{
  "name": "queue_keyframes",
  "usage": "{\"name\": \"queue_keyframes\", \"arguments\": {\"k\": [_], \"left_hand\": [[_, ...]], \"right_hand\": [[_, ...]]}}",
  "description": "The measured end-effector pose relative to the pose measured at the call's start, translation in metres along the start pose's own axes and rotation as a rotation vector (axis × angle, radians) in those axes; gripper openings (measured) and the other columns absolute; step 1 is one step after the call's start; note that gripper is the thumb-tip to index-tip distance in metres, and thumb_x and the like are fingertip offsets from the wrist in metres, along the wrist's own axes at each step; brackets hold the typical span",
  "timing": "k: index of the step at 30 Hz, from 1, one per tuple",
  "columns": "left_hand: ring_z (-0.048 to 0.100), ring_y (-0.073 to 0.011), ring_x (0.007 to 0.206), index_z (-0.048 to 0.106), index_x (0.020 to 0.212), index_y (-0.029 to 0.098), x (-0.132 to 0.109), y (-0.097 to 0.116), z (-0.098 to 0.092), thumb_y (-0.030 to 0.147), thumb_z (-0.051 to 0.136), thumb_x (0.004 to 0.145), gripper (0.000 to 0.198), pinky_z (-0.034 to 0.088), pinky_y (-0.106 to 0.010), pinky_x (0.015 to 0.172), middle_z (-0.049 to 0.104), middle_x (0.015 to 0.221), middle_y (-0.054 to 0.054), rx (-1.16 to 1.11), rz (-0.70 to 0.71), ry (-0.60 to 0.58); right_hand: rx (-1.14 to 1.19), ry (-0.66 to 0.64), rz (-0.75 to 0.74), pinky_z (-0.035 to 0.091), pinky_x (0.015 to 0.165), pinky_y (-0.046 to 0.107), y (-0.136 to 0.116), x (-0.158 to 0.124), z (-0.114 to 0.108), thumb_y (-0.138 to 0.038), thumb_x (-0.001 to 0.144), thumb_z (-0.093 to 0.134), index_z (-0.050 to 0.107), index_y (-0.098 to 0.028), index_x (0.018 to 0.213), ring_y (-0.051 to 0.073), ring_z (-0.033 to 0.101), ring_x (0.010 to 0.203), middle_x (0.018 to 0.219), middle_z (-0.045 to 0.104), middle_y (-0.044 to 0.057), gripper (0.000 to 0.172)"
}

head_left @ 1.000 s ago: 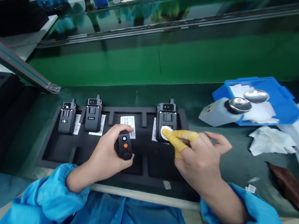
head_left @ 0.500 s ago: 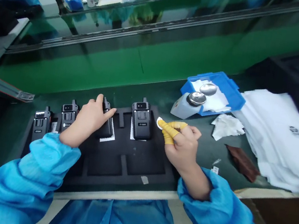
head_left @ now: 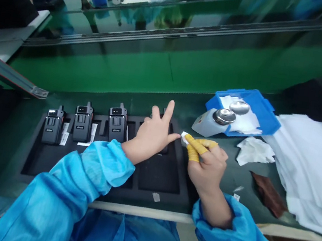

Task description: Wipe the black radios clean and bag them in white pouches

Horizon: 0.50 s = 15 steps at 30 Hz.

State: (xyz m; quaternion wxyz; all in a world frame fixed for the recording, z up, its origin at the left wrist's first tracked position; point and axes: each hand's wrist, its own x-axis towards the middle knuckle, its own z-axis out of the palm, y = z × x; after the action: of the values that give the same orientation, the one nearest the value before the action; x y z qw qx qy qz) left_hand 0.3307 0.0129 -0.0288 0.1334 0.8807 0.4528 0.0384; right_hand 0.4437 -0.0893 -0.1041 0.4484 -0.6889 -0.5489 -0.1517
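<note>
In the head view, my left hand (head_left: 154,136) lies over the rightmost two-way radio, its fingers and thumb spread. That radio is mostly hidden under the hand, so I cannot tell how firmly they touch. Yellow finger cots cover fingertips of my right hand (head_left: 208,161), which pinches a small white wiping pad (head_left: 184,138) close to my left thumb tip. Three more black radios, a left one (head_left: 53,126), a middle one (head_left: 82,124) and a third (head_left: 117,123), lie in a row in a black foam tray (head_left: 159,180). White labels show beside them.
Behind my right hand stand a dispenser bottle (head_left: 208,123) with a metal top and a blue bin (head_left: 267,121) of white wipes. A crumpled wipe (head_left: 254,152), a brown strip (head_left: 268,195) and white sheets (head_left: 314,171) lie to the right. Co-workers sit beyond the green partition (head_left: 145,68).
My left hand has moved right, off the third radio and onto the rightmost one, and its fingers have spread. My right hand still pinches the wiping pad. The view has shifted slightly.
</note>
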Motion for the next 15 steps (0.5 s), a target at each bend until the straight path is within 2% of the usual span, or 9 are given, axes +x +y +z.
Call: {"name": "queue_keyframes", "arguments": {"k": [4, 8, 10, 15], "left_hand": [[0.065, -0.035, 0.094, 0.011, 0.149, 0.018, -0.004, -0.013, -0.006, 0.028, 0.066, 0.074, 0.093, 0.052, -0.047, 0.079, 0.038, 0.134, -0.023, -0.25, 0.0, -0.013], [0.057, -0.0312, 0.11, 0.009, 0.148, 0.013, -0.026, -0.025, -0.019, 0.019, 0.067, 0.064, 0.102, 0.049, -0.043, 0.092, 0.046, 0.132, -0.019, -0.553, 0.062, -0.007], [0.054, -0.0293, 0.115, 0.015, 0.146, 0.013, -0.042, -0.03, -0.024, 0.013, 0.065, 0.061, 0.099, 0.046, -0.042, 0.098, 0.052, 0.128, -0.016, -0.658, 0.084, -0.008], [0.054, -0.0262, 0.118, 0.042, 0.127, 0.02, -0.075, -0.043, -0.026, 0.004, 0.054, 0.058, 0.071, 0.044, -0.043, 0.101, 0.055, 0.126, -0.009, -0.797, 0.118, 0.003]], "right_hand": [[-0.011, 0.02, 0.019, 0.041, 0.066, 0.035, 0.0, 0.001, 0.0, -0.018, 0.081, 0.057, 0.074, -0.026, 0.087, 0.018, 0.061, 0.072, 0.077, 0.064, 0.003, 0.02], [0.01, 0.027, -0.01, 0.042, 0.065, 0.034, -0.004, 0.005, -0.003, -0.018, 0.082, 0.057, 0.073, -0.024, 0.09, 0.018, 0.06, 0.071, 0.077, 0.064, 0.003, 0.019], [0.032, 0.024, -0.019, 0.042, 0.066, 0.034, -0.01, 0.01, -0.008, -0.017, 0.082, 0.058, 0.073, -0.024, 0.093, 0.017, 0.06, 0.072, 0.079, 0.064, 0.003, 0.02], [0.152, -0.027, -0.084, 0.04, 0.072, 0.033, -0.041, 0.029, -0.026, -0.01, 0.081, 0.058, 0.069, -0.028, 0.103, 0.015, 0.061, 0.08, 0.085, 0.065, 0.001, 0.03]]}}
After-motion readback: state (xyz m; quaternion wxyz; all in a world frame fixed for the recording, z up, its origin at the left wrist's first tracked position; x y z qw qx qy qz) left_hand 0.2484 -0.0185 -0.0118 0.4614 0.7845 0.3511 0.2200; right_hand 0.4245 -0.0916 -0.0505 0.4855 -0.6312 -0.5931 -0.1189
